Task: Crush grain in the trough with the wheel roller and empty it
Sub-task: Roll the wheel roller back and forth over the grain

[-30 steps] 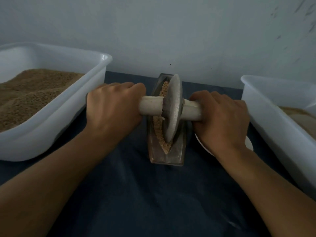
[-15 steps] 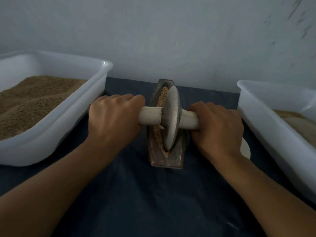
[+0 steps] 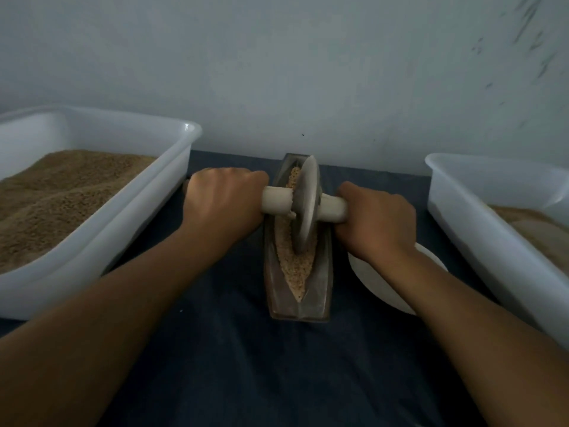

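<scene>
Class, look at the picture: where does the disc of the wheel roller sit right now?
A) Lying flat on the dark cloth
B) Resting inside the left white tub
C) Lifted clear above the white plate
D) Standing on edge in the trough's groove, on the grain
D: the wheel roller stands on edge in the trough, on the grain, with the left hand and the right hand gripping its handle ends.

Grey wheel roller [image 3: 304,208] with off-white axle, tan grain [image 3: 296,269], white tubs [image 3: 101,241], dark blue bench [image 3: 246,365] cloth.

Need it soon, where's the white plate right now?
In the head view, the white plate lies right of the trough, partly under the right forearm.
</scene>
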